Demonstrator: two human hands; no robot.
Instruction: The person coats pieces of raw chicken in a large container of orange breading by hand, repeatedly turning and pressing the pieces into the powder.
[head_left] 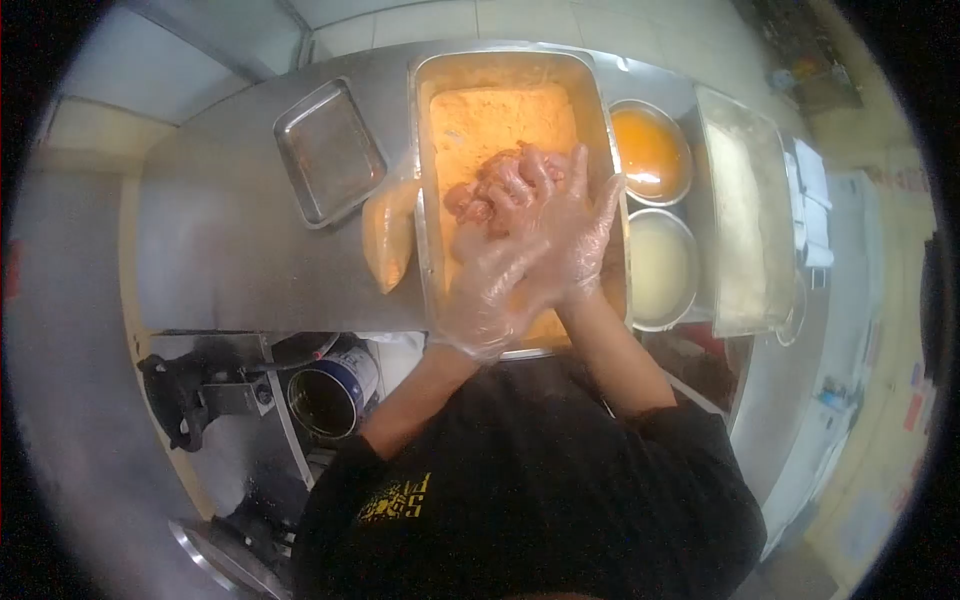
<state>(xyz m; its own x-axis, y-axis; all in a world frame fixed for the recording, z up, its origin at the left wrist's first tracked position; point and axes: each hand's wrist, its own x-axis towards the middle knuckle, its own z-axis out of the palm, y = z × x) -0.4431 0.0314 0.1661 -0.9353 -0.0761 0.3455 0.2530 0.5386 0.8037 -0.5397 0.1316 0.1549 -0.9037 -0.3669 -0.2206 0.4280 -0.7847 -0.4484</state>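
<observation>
Both hands wear clear plastic gloves and overlap above a deep metal pan of orange powdery coating. My right hand has its fingers spread, thumb apart, over a heap of raw meat pieces lying on the coating. Crossing close against its palm and wrist is my left hand, fingers stretched out and slightly blurred. Neither hand grips anything; part of the meat is hidden behind the right hand's fingers.
Left of the pan are an orange-filled bag and a shallow metal tray. To the right stand a bowl of orange liquid, a bowl of pale liquid and a long container of white powder. An open can sits below the counter.
</observation>
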